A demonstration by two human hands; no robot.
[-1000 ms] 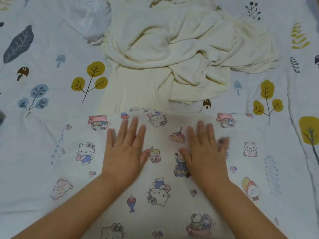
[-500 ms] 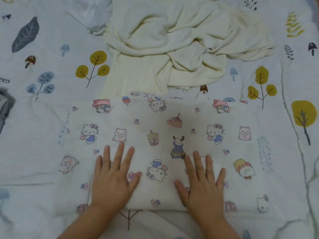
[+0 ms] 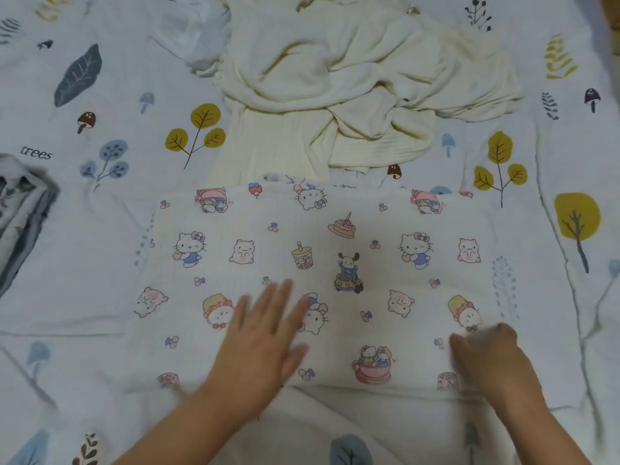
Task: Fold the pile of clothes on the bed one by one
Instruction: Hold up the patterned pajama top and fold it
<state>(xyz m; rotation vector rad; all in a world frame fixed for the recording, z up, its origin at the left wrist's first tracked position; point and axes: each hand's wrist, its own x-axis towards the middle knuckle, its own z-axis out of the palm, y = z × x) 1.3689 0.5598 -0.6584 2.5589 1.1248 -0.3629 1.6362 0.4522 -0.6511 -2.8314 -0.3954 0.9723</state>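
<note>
Cartoon-print cloth [image 3: 335, 263] flat; left hand [image 3: 265, 333] pressing (right hand [image 3: 486, 357] blurred).

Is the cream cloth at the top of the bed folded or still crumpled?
Crumpled: the cream ribbed cloth lies bunched in loose twists and wrinkles, no flat, squared edges.

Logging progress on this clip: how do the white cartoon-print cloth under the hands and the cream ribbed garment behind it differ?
The white cartoon-print cloth lies flat as a neat rectangle; the cream ribbed garment is crumpled in a heap. The cloth is printed with characters; the garment is plain. The left hand rests flat on the cloth; nothing touches the garment. Both lie on the leaf-patterned bedsheet.
</note>
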